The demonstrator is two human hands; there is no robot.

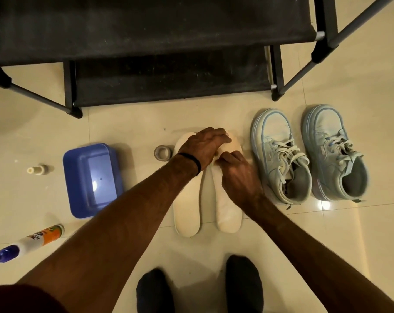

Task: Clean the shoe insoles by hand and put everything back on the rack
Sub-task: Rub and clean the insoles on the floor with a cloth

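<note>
Both insoles are out of the shoes and lie side by side on the tiled floor in front of the rack (146,37), toes toward it, so the taking-out part looks done. The left insole (187,204) rests flat with the person's forearm crossing over its upper part; the right insole (228,211) is the one being worked on. The left hand (205,146) is spread palm-down over its toe end, fingers loosely curled and pressing rather than gripping, as if to pin it in place. The right hand (239,175) sits just behind, fingertips bunched on the insole's middle; whether it pinches a cloth or simply rubs with bare fingers I cannot tell, since nothing shows between the fingers. The pair of pale blue sneakers (311,154) stands just to the right, laces loose and openings empty. To the left sit a blue plastic tub (92,177), a roll of clear tape (162,152), a small bottle (37,170) and a squeeze bottle with a blue nozzle (31,242) lying on its side (glue, by its look, though the label is hard to read). Both rack shelves are bare. My read: cleaning is mid-way at best, with refitting the insoles and returning everything to the rack left to do.
</note>
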